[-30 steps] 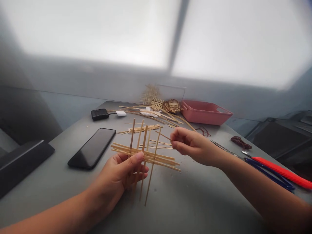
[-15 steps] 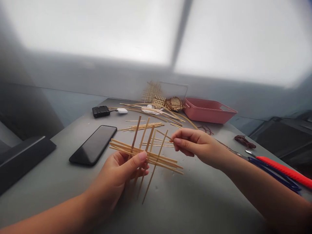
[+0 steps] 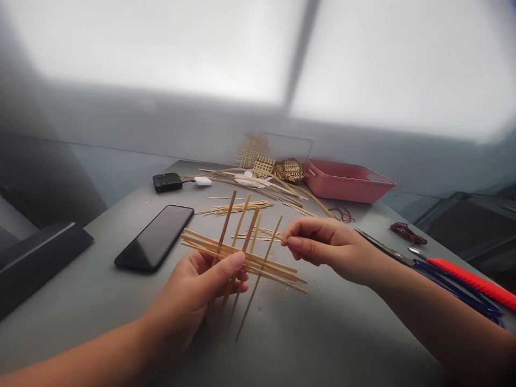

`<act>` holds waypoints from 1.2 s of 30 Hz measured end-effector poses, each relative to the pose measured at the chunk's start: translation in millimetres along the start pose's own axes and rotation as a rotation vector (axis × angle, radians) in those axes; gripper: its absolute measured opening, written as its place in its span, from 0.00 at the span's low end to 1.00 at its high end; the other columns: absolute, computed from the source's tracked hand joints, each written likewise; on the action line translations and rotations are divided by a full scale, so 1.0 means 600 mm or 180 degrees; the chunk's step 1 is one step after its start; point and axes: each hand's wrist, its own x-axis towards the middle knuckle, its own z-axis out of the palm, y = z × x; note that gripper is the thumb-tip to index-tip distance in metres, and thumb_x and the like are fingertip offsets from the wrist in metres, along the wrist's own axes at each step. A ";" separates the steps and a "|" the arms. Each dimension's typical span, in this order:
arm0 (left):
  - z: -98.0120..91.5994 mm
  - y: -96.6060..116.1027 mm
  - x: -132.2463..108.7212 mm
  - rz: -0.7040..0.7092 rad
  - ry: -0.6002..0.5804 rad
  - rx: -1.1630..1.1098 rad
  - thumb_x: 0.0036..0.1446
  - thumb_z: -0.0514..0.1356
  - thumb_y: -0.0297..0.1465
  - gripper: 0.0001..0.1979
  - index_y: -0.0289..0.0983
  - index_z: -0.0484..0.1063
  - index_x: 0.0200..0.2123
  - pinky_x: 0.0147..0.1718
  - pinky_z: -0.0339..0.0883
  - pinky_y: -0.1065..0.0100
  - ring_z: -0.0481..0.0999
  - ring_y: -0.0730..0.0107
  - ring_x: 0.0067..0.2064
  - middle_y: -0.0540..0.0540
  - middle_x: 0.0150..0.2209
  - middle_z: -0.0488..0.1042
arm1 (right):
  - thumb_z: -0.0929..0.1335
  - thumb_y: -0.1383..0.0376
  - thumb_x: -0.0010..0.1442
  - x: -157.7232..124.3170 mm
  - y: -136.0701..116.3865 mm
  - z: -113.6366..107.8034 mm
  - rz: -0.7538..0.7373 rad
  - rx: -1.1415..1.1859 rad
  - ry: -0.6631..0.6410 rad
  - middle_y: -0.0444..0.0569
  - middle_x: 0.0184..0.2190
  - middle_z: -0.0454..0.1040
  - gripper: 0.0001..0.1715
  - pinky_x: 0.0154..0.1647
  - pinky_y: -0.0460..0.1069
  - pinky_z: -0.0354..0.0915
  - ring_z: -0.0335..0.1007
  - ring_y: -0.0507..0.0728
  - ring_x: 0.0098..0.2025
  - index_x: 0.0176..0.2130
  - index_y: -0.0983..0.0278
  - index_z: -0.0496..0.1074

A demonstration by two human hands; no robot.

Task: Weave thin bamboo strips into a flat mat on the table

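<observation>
My left hand grips a loose lattice of thin bamboo strips above the grey table, thumb pressed on top of the crossing strips. Several strips run across and several stand crosswise through them. My right hand is closed in a pinch on one thin bamboo strip at the lattice's upper right side.
A black phone lies left of the lattice. More strips, small woven pieces and a pink tray sit farther back. A black device with a white plug, red-handled tools and dark cord are around.
My right hand has moved slightly down and left with its strip, closer to the lattice. The lattice in my left hand has tilted a little.
</observation>
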 end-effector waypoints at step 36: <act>0.016 0.010 -0.006 -0.0442 -0.0307 -0.0245 0.43 0.75 0.39 0.13 0.37 0.79 0.26 0.30 0.70 0.73 0.72 0.71 0.31 0.50 0.26 0.75 | 0.67 0.62 0.63 -0.013 -0.010 0.023 -0.0768 -0.0320 0.0570 0.45 0.28 0.72 0.07 0.33 0.47 0.65 0.67 0.53 0.31 0.33 0.60 0.73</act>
